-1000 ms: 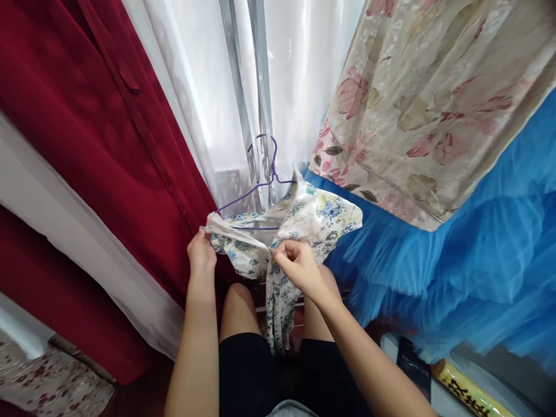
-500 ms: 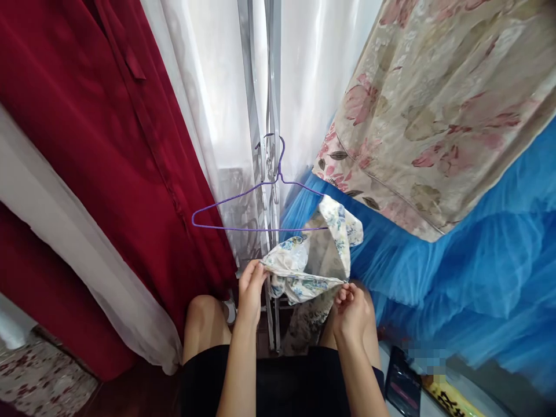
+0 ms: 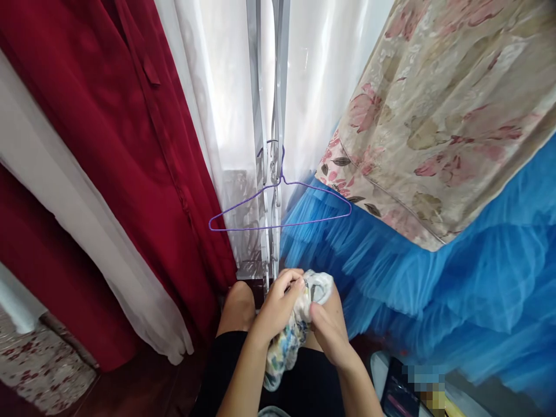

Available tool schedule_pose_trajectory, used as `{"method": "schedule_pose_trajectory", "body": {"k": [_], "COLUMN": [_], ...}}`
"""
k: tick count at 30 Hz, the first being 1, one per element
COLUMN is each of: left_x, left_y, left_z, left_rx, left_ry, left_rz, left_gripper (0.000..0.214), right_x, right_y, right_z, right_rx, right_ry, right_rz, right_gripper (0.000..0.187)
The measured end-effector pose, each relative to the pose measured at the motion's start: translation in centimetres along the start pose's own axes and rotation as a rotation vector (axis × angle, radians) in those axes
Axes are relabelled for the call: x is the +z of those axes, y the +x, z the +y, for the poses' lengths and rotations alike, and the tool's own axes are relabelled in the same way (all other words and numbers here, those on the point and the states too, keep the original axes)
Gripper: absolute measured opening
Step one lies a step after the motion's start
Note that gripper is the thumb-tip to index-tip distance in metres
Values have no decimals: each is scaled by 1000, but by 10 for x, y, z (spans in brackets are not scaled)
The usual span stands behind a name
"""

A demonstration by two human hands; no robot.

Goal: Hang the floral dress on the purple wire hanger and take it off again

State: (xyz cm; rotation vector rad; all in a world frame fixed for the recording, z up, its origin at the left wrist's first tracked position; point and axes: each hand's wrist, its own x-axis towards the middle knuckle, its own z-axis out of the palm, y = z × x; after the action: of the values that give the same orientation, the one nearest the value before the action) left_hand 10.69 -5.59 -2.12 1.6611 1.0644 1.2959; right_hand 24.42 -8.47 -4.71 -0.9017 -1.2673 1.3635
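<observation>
A white floral garment (image 3: pixel 284 347) with blue and yellow blooms is bunched up above my lap. My left hand (image 3: pixel 282 298) is closed around its upper left part, fingers curled over the cloth. My right hand (image 3: pixel 328 330) grips it from the right, thumb along a pale rolled opening at the top; its other fingers are mostly hidden by the cloth. In front of my knees a purple wire hanger (image 3: pixel 249 227) hangs bare, apart from both hands.
White metal strips (image 3: pixel 264 116) run down behind the hanger. Red curtain (image 3: pixel 130 150) fabric fills the left. At right hang a beige floral cloth (image 3: pixel 417 133) and blue tulle (image 3: pixel 434 278). A phone (image 3: pixel 397 388) lies at the lower right.
The garment has come off the hanger's right end, down to my lap, and been bunched up. Both hands have moved closer together. The hanger now hangs bare.
</observation>
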Motion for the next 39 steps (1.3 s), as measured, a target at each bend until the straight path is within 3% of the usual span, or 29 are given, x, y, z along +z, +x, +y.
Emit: {"method": "schedule_pose_trajectory", "body": {"k": [2,4,7,9,11,15,18,22,24,29,32,34,39], "left_x": [-12,-26,-51,-71,-93,-135,-160,-201,-226,-270,-276,-269,-218], "left_y": [-9,-22,-42,-48,-46,-27,-9,19,35,80,101,111,125], "left_z": [-12,-22,-36,-47,-57,-68,-67,-59,-52,-13,17,33,56], "left_rx": [-10,26,-67,-208,-241,-77,14,162,166,205,257,288,459], "left_ry": [-56,-33,146,277,367,449,521,784,928,1136,1194,1197,934], "left_rz": [-90,-221,-498,-579,-515,-302,-267,-317,-245,-107,-74,-69,-150], "left_gripper": [36,39,49,57,55,41,48,45,38,35,32,28,16], "right_x": [-4,-10,-24,-34,-41,-44,-42,-44,-46,-45,-37,-30,-20], "right_y": [-2,3,22,40,59,92,112,139,152,176,180,178,161], "right_z": [-13,-29,-57,-77,-97,-124,-130,-117,-106,-81,-71,-67,-61], "right_rx": [73,108,73,45,30,-15,-132,-361,-439,-442,-389,-366,-372], "right_ry": [21,17,-95,-187,-270,-378,-481,-830,-954,-1038,-1057,-1088,-1065], "right_rz": [-258,-403,-412,-406,-392,-281,-180,16,52,48,83,94,22], "right_gripper": [45,38,34,34,34,30,27,20,17,32,41,42,31]}}
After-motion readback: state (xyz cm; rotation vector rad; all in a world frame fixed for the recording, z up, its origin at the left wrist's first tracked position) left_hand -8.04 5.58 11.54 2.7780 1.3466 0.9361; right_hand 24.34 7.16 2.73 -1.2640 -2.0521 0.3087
